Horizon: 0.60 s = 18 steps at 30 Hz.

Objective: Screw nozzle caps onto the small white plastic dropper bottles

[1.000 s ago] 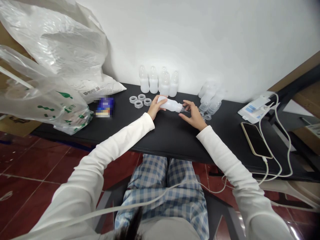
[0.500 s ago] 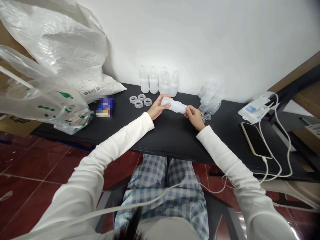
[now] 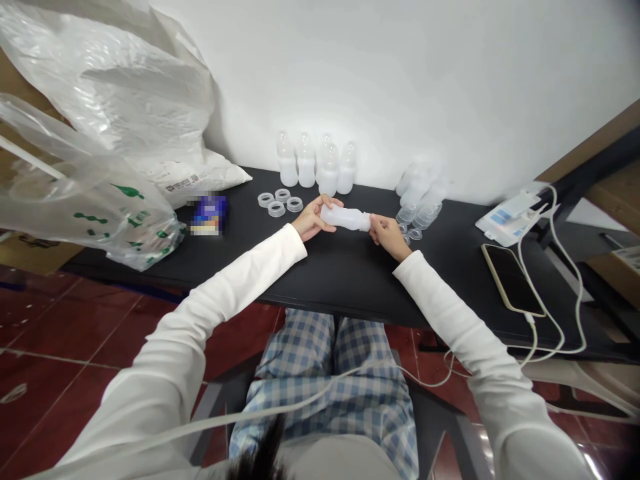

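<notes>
I hold a white plastic bottle (image 3: 345, 217) sideways above the black table (image 3: 340, 267). My left hand (image 3: 311, 217) is wrapped round its base end. My right hand (image 3: 386, 235) is closed round the neck end, hiding whatever sits on the mouth. Several loose clear rings (image 3: 277, 201) lie just left of my left hand. Right of my right hand lies a heap of clear caps and teats (image 3: 419, 197).
Several capped white bottles (image 3: 315, 163) stand at the wall. Large plastic bags (image 3: 95, 153) fill the left end, with a blue packet (image 3: 210, 212) beside them. A phone (image 3: 511, 279) on a white cable and a white box (image 3: 507, 217) lie at the right.
My right hand went from open beside the bottle's neck to closed round it. The bottle has turned more level and come slightly nearer to me.
</notes>
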Available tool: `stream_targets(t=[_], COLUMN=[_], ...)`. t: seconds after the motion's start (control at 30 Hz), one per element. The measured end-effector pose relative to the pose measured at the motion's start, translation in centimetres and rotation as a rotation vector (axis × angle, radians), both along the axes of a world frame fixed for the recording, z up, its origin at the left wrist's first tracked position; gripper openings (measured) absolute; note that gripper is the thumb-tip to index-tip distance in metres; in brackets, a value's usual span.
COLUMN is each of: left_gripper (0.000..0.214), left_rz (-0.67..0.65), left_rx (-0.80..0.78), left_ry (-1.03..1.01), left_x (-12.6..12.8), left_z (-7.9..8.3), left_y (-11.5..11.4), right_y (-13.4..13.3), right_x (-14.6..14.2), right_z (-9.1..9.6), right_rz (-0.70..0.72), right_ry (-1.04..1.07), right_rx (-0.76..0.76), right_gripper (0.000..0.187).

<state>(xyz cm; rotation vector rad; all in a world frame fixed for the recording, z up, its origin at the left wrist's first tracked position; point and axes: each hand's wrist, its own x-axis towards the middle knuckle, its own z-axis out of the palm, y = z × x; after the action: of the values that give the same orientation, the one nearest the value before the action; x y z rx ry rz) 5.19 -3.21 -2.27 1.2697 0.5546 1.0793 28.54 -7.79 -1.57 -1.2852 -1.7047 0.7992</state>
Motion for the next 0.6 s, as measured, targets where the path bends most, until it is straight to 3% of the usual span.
stream_targets(t=[0.17, 0.3, 0.43, 0.6], left_gripper=[0.047, 0.044, 0.045, 0.047], left_rz=[0.004, 0.087, 0.170, 0.179], left_rx=[-0.140, -0.276, -0.386, -0.416], left_ry=[-0.162, -0.283, -0.331, -0.306], left_x=[-0.1, -0.4, -0.6, -0.4], left_z=[0.5, 0.7, 0.8, 1.1], left_y=[0.0, 0.1, 0.2, -0.1], right_y=[0.0, 0.7, 1.4, 1.7], right_x=[1.0, 3.0, 4.6, 5.5], right_z=[0.6, 1.6, 1.7, 0.9], right_rz=[-0.054, -0.275, -0.575, -0.662], right_ry=[-0.259, -0.522, -0.723, -0.870], right_rx=[0.247, 0.483, 0.472, 0.345], right_gripper=[0.069, 0.053, 0.040, 0.036])
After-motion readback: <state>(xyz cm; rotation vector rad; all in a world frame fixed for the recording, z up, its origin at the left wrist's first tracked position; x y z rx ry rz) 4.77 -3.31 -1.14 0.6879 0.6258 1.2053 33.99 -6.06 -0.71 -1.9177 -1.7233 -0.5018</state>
